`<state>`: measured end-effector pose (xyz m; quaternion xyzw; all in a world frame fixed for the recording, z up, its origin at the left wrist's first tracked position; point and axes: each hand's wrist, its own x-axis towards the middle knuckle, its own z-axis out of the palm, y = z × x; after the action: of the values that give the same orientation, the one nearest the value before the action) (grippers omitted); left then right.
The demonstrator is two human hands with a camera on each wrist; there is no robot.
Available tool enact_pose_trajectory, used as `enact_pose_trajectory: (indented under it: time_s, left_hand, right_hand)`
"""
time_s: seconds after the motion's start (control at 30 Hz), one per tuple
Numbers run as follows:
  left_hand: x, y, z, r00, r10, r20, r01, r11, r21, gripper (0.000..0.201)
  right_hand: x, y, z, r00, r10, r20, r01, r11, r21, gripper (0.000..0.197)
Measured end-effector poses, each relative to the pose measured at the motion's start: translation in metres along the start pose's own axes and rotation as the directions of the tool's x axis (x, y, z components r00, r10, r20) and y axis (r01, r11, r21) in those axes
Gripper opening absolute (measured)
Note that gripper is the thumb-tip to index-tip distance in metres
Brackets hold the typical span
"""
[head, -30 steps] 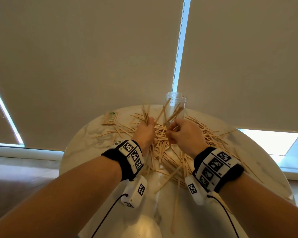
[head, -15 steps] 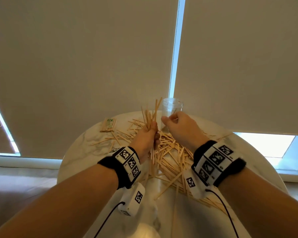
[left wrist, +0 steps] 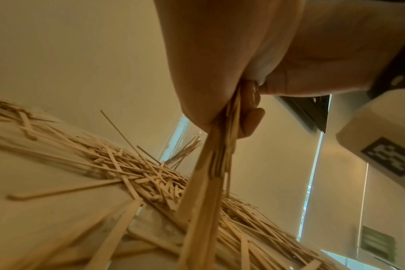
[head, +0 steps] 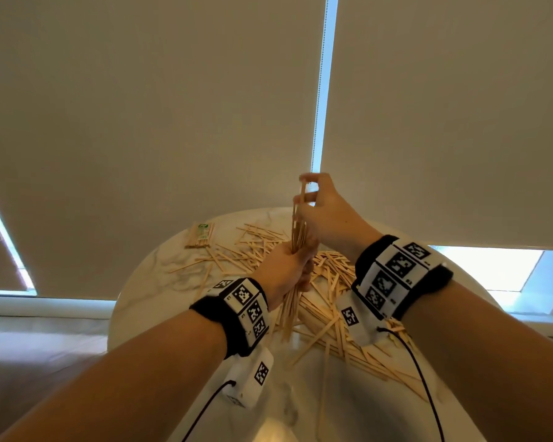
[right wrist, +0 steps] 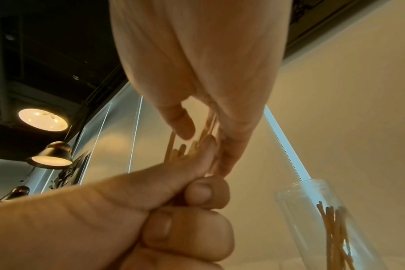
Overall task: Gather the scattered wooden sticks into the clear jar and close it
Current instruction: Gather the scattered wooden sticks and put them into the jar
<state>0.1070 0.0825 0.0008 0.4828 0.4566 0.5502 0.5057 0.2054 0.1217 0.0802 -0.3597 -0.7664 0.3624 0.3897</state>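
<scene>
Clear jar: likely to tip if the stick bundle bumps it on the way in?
Probably. The clear jar looks tall, narrow and thin-walled, with few sticks inside, so likely light and tippy. The bundle of sticks in the left hand looks stiff enough to push it.

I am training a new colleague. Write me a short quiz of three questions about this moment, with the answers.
1. True or false: the clear jar already holds some sticks.
2. What does the left hand hold?
A) a lid
B) a bundle of sticks
C) nothing
3. Fill in: the right hand pinches the ___ ends of that bundle.

Key
1. True; several stand inside it in the right wrist view.
2. B; many more lie on the marble table.
3. Upper.
</scene>
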Motion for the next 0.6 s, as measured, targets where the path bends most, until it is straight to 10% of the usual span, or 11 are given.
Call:
enact_pose_trajectory:
  time_s: [0.33,0.6]
  left_hand:
    - [-0.0013,0.0021,0.0066,1.0,0.017,0.016,-0.019,0.991,0.132,0.03]
    - [-0.0024,0.0004,0.0078,1.0,0.011,0.006,-0.011,0.996,0.092,0.025]
  right_hand:
    - [0.0011,-0.0026,-0.0018,0.982,-0.181,-0.049,0.148,0.907,-0.394,0.03]
    - [-0.0006,-0.0057,-0.0053,0.989,0.058,0.133,0.023,0.843,-0.537,0.035]
